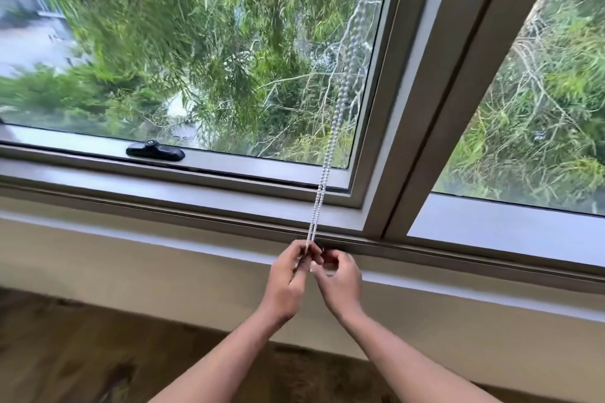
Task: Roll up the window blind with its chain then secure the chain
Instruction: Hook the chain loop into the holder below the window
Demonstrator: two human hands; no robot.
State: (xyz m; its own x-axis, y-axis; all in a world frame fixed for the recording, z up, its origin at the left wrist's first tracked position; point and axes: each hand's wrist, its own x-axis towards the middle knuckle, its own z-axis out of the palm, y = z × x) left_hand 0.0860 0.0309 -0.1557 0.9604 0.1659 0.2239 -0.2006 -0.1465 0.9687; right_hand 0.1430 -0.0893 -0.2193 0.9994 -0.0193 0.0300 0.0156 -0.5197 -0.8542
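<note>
While both hands met at the sill, the left hand (288, 275) pinched the chain (330, 141), which rose taut above them; the right hand (340, 278) curled just beside, grip unclear. Any hook was hidden. A slip could let the blind, out of view, unroll.

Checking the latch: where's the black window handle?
Head view, left of centre: black window handle lies on the sash's bottom rail, left of the bead chain.

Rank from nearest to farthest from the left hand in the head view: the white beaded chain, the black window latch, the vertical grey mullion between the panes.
1. White beaded chain: in the left hand's grip.
2. Vertical grey mullion: up and right.
3. Black window latch: far left on the sash.
</note>
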